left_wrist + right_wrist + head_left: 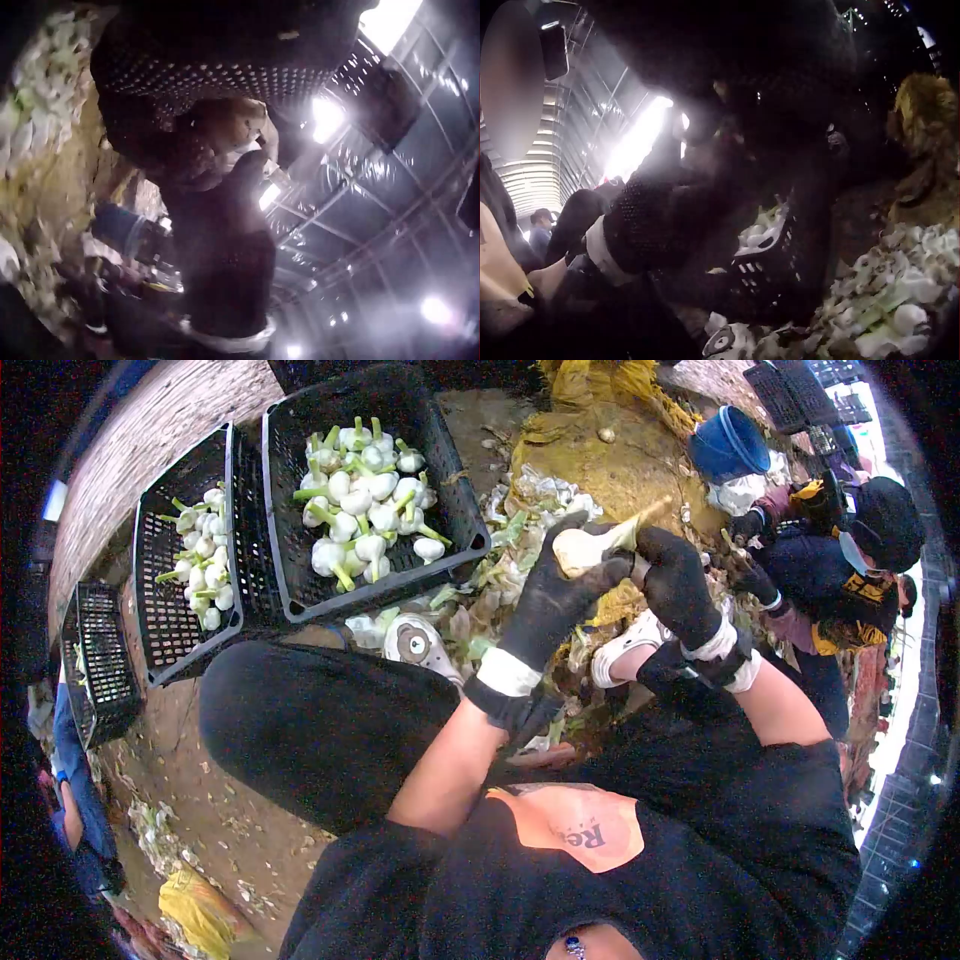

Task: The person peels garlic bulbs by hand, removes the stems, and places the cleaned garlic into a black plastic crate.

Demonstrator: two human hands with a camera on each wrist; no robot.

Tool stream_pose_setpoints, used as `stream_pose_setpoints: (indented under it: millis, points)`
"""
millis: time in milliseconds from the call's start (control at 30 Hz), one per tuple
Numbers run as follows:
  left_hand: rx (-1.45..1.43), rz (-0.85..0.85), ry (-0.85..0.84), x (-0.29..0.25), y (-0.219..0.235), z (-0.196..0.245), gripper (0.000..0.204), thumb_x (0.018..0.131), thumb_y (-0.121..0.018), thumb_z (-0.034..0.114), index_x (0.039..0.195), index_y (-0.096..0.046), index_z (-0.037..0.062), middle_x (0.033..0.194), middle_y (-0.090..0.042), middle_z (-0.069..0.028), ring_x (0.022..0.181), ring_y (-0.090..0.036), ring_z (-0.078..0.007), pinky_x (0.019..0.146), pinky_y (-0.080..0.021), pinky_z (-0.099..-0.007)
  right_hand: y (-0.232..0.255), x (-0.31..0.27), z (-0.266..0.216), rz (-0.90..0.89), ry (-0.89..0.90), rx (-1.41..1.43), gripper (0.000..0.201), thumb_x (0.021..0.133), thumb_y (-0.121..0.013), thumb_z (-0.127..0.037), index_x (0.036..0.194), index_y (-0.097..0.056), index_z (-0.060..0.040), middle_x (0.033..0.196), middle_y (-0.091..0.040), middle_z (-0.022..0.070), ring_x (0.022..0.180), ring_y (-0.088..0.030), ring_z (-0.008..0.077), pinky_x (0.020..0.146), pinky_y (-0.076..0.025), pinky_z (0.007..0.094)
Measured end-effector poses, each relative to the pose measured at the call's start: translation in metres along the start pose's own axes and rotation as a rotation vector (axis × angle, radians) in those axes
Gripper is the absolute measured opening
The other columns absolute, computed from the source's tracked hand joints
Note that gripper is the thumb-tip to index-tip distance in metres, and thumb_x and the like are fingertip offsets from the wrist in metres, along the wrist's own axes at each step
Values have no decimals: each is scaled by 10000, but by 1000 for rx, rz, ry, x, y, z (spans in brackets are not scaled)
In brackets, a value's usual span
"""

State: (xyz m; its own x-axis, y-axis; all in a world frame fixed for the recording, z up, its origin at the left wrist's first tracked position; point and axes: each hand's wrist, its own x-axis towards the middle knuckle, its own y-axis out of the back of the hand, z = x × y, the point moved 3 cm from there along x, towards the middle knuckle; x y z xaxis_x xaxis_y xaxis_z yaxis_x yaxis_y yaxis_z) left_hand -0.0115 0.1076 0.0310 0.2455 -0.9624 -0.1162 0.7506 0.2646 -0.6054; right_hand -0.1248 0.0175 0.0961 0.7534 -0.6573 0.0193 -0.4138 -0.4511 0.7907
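A pale garlic bulb (578, 552) with a long stem sits in my gloved left hand (550, 595), thumb across its near side and fingers behind it. The stem points up and to the right. My right hand (682, 585), also in a dark glove, pinches at the base of the stem with curled fingers. Close up in the left wrist view, the bulb (236, 124) lies between the two hands, and the right hand's glove (225, 240) reaches in from below. In the dark right wrist view, the gloves hide most of the bulb.
A black crate (375, 595) of trimmed garlic stands at front left, with another garlic crate (150, 595) beside it. Peeled skins (500, 550) litter the ground between my feet. A yellow sack (575, 455) and a blue bucket (725, 445) lie ahead. Another person (830, 570) works at right.
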Motion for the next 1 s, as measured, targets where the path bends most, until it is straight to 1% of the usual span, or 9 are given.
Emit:
stream_pose_setpoints:
  millis: [233, 267, 367, 433, 600, 867, 900, 967, 1000]
  points:
    - [-89, -69, 128, 4, 0, 6, 481, 775, -755, 231, 1155, -530, 40, 868, -614, -24, 691, -574, -80, 558, -459, -220, 8, -5, -1, 138, 262, -378, 199, 741, -576, -103, 921, -652, -67, 831, -628, 164, 782, -603, 367, 657, -471, 454]
    - [162, 164, -101, 4, 3, 13, 524, 727, -793, 227, 1137, -530, 34, 877, -619, -31, 752, -589, -102, 626, -479, -245, 6, -7, -6, 63, 233, -318, 206, 742, -574, -100, 931, -653, -80, 841, -630, 155, 784, -603, 361, 656, -474, 447]
    - [211, 227, -271, -1, 17, 26, 629, 586, -880, 219, 1075, -534, 30, 876, -625, -55, 852, -618, -174, 763, -501, -316, 4, -12, -14, -1, 249, -161, 232, 747, -558, -86, 952, -662, -113, 877, -646, 129, 797, -609, 348, 673, -490, 425]
    - [885, 192, -472, 1, 15, 25, 603, 584, -879, 221, 1055, -542, 52, 883, -628, -87, 849, -628, -200, 758, -501, -322, 5, -11, -5, 7, 326, -187, 252, 736, -555, -57, 955, -669, -110, 889, -657, 121, 822, -616, 344, 704, -501, 408]
    - [751, 33, -343, -5, 8, 18, 528, 633, -842, 299, 1035, -593, 65, 940, -649, -111, 821, -634, -263, 736, -505, -369, 15, -8, 27, 79, 194, -15, 271, 700, -542, 36, 909, -681, -68, 883, -664, 132, 811, -642, 303, 716, -504, 364]
    - [830, -91, -249, -12, 11, 4, 510, 646, -834, 244, 1040, -575, 51, 866, -658, -129, 776, -654, -205, 721, -508, -316, 54, -4, 80, 273, 57, -230, 234, 805, -488, -11, 947, -671, -43, 880, -670, 155, 793, -642, 314, 721, -509, 363]
    - [731, -121, -258, -13, 12, 1, 511, 651, -832, 247, 1050, -578, 53, 862, -657, -125, 776, -649, -183, 732, -509, -312, 65, -5, 84, 269, 89, -514, 208, 812, -511, -11, 947, -668, -26, 887, -678, 155, 807, -653, 298, 738, -510, 367]
    - [704, -92, -277, -11, 15, -3, 502, 672, -821, 238, 1068, -583, 43, 918, -654, -109, 854, -623, -149, 776, -502, -305, 62, -4, 122, -74, -120, -439, 272, 781, -567, -10, 1044, -636, -29, 970, -669, 160, 886, -646, 287, 799, -503, 375]
    - [526, -54, -217, -9, 17, -5, 482, 693, -807, 224, 1076, -584, 36, 965, -646, -103, 900, -607, -149, 797, -495, -303, 48, -16, 127, -91, 52, -462, 322, 781, -607, -29, 1103, -603, -30, 1022, -653, 167, 929, -633, 286, 826, -496, 371]
